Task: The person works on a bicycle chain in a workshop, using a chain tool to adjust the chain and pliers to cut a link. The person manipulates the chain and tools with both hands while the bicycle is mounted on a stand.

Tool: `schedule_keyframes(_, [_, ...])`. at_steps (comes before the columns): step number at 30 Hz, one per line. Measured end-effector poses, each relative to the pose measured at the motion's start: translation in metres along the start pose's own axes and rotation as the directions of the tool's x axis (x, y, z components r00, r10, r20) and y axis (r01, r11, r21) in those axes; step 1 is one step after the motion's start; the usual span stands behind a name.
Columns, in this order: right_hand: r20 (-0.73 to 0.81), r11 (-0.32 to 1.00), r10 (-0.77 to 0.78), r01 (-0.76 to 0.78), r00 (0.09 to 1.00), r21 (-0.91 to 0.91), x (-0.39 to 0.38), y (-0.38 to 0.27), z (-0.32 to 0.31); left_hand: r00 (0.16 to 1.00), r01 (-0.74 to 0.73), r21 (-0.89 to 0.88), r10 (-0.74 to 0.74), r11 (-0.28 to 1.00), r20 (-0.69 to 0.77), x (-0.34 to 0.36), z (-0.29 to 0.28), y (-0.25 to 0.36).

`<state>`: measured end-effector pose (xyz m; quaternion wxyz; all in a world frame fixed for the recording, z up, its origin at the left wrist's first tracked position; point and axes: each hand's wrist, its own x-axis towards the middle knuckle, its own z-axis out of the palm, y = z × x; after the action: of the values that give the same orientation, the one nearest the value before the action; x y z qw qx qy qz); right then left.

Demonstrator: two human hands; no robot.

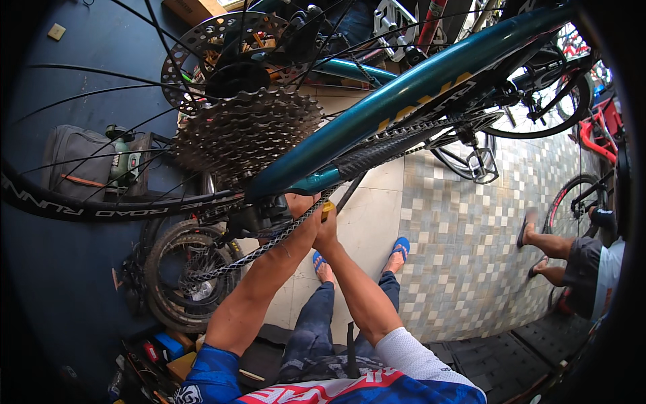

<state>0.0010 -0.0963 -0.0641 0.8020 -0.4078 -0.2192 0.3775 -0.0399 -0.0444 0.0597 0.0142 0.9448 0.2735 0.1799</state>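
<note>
A teal bicycle frame (417, 84) slants across the view above my hands. Its rear cassette (245, 131) sits to the left, with the black rear derailleur (259, 217) below. The chain (269, 244) runs down from the frame across my left forearm. Under the chainstay is my left hand (303, 204), close to the derailleur; the frame and chain hide most of its fingers. My right hand (326, 233) is closed around a small yellow object (328, 210) next to the chain, touching or nearly touching my left hand. The rest of that object is hidden.
The spoked wheel's rim (101, 210) curves along the left. Spare tyres (165, 283) stand below it, near a grey bag (79, 161). Boxes (182, 363) lie at lower left. Another person (585, 269) is at the right, among more bicycles. Black mats (498, 357) lie at lower right.
</note>
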Motion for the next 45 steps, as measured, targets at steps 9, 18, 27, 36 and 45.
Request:
schedule_keyframes(9, [0.014, 0.950, 0.311, -0.310, 0.950, -0.023, -0.011, -0.033, -0.002, 0.981, -0.113, 0.038, 0.118, 0.993, -0.157, 0.005, -0.009, -0.003])
schedule_keyframes(18, [0.116, 0.960, 0.145, -0.111, 0.983, -0.256, -0.011, -0.052, -0.029, 0.976, 0.203, -0.261, -0.174, 0.944, 0.132, 0.015, -0.022, 0.004])
schedule_keyframes(27, [-0.076, 0.732, -0.376, 0.246, 0.923, -0.635, -0.012, -0.063, -0.023, 0.996, 0.071, -0.291, -0.051, 0.954, 0.077, 0.011, -0.021, 0.001])
schedule_keyframes(36, [-0.055, 0.781, -0.440, 0.351, 0.896, -0.516, -0.004, -0.059, -0.052, 0.999, 0.053, -0.264, -0.049, 0.963, 0.022, 0.009, -0.018, -0.001])
schedule_keyframes(45, [0.050, 0.724, -0.521, 0.471, 0.852, -0.504, -0.014, -0.108, -0.071, 0.992, 0.118, -0.279, -0.101, 0.953, 0.074, 0.010, -0.016, -0.001])
